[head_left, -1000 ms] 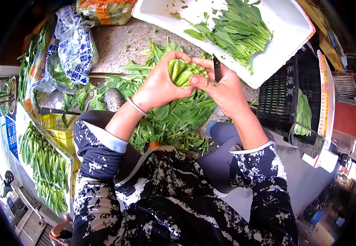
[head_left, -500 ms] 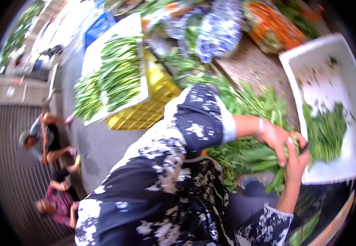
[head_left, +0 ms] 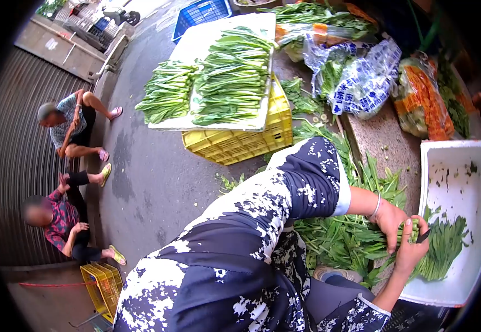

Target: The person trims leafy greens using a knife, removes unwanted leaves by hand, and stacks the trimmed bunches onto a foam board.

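A: How are the hands posed?

B: The left hand [head_left: 389,220], a bracelet [head_left: 375,204] at its wrist, comes in from the left, fingers bent downward. The right hand [head_left: 411,254] rises from below, thumb and fingers upward, meeting it.

A: Are they grasping anything?

B: Yes, the fingers of both are closed round a small bunch of stems [head_left: 413,228], held above the ground, beside the pile of leafy greens [head_left: 343,240]. Something dark and thin [head_left: 423,233] shows at the right fingers; I can't tell exactly what.

A: And the counts?

B: One white foam box [head_left: 437,152], one white tray [head_left: 196,44], one blue crate [head_left: 201,16] and two yellow crates [head_left: 235,146]. Two people [head_left: 63,221] sit by the shutter [head_left: 13,166].

A: What do the containers hold?

B: The box has one cluster of greens [head_left: 440,252] in its lower part and dark scraps above. The tray, resting on one yellow crate, bears two rows of greens [head_left: 232,77]. Leaves show inside the blue-printed bag [head_left: 362,83].
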{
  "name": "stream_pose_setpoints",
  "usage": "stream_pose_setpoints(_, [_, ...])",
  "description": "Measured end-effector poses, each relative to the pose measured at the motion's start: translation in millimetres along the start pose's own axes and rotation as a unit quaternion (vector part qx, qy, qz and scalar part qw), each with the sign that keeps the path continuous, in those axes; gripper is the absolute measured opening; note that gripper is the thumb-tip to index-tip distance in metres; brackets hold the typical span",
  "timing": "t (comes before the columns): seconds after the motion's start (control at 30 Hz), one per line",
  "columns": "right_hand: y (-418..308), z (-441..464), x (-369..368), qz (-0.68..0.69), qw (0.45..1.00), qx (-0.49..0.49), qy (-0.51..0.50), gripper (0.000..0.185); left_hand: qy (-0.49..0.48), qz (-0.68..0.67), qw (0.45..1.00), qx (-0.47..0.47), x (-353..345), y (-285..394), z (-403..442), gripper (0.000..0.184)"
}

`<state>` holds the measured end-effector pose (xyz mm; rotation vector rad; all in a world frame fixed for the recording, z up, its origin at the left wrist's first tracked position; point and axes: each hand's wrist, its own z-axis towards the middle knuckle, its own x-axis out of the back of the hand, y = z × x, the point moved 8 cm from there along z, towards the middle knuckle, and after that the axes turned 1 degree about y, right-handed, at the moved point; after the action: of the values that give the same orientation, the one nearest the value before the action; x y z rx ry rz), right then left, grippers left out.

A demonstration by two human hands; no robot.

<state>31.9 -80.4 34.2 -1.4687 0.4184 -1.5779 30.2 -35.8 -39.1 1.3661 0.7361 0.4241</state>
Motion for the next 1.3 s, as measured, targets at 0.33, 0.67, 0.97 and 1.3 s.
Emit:
stream_pose_setpoints(0.33, [-56, 28, -32, -0.084, 0.994, 0.053, 0.034, 0.026, 0.028, -0.186, 0.982, -0.001, 29, 30, -47, 0.039])
stream_pose_setpoints(0.67, [-192, 75, -143, 0.070, 0.975, 0.186, -0.096, 0.040, 0.266, 0.110, 0.957, 0.023, 121, 133, -233, 0.035])
stream_pose_setpoints(0.97, [-136, 95, -179, 0.111, 0.986, 0.010, -0.127, 0.031, 0.587, 0.526, 0.613, 0.055, 242, 255, -517, 0.034])
stream_pose_setpoints(1.3, [35, -19, -151, 0.004, 0.963, -0.230, -0.137, 0.023, 0.474, 0.711, 0.255, 0.452, 348, 192, -663, 0.038])
